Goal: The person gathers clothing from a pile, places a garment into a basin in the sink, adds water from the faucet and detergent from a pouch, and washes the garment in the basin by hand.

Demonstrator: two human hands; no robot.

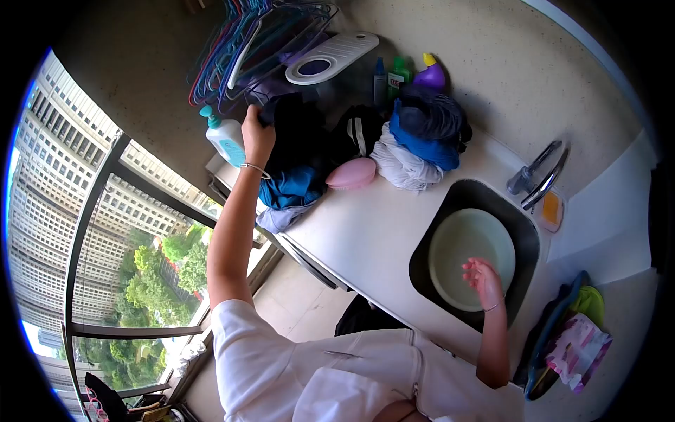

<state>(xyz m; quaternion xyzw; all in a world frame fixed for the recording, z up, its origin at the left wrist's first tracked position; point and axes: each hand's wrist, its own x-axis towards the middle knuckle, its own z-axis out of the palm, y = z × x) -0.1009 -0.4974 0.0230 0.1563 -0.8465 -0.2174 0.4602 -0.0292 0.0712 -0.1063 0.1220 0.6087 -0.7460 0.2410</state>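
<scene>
My left hand point(258, 137) reaches to the back of the counter, its fingers closed on a black garment point(292, 130) at the left of a clothes pile. Below the black cloth lie a blue garment point(288, 188) and a light grey one point(283, 218). A pink oval item point(351, 174), perhaps a brush, sits beside them. My right hand point(484, 283) hovers palm up over the pale round basin point(439, 243) in the sink, fingers apart and slightly curled, holding nothing.
A white pump bottle point(226, 139) stands left of the black garment, below many hangers point(242, 53). White cloth point(399, 160) and dark clothes point(430, 112) are heaped near the wall. The faucet point(541, 179) rises behind the sink point(420, 264). Orange soap point(552, 209) lies right of it.
</scene>
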